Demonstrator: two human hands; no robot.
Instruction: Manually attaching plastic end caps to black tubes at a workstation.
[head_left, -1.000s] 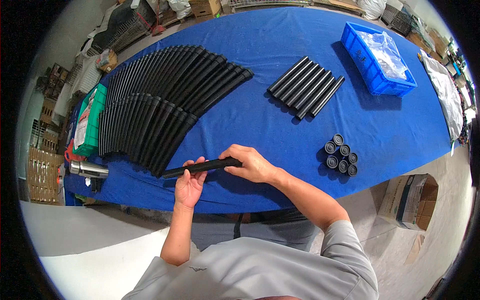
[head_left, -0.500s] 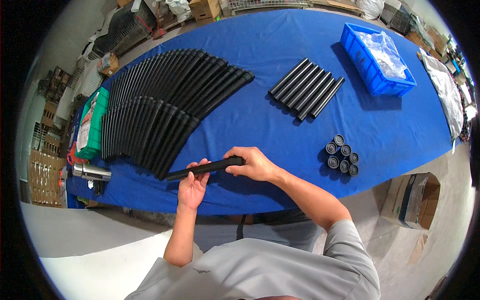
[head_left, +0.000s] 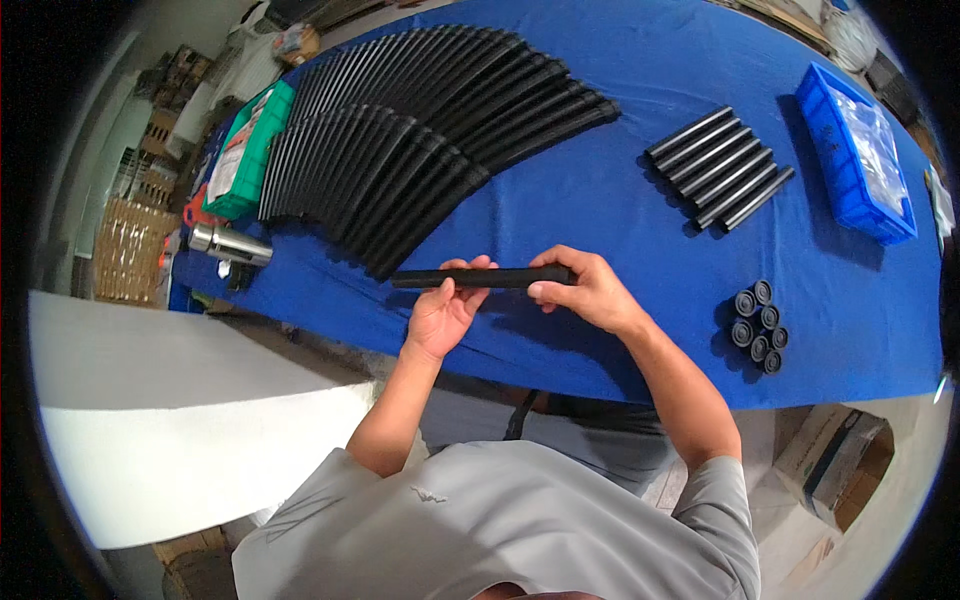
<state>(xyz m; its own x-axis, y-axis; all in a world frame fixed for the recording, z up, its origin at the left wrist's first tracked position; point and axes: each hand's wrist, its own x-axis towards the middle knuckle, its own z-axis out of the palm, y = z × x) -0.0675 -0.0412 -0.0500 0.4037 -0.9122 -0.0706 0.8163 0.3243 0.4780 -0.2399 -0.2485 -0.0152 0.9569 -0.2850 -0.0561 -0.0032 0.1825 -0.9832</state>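
I hold a long black matte rod [head_left: 485,277] level above the blue-covered counter [head_left: 620,250]. My left hand [head_left: 443,312] has its fingers [head_left: 462,272] curled round its middle. My right hand [head_left: 583,288] pinches its right end.

A long black tube [head_left: 470,278], slim and matte, lies nearly level just above the near edge of the blue table [head_left: 620,250]. The left hand [head_left: 445,312] cups its middle from below; the right hand [head_left: 585,290] pinches its right end.

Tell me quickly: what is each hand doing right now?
Left hand: closed on the black rod, near its middle.
Right hand: closed on the same rod's right end.
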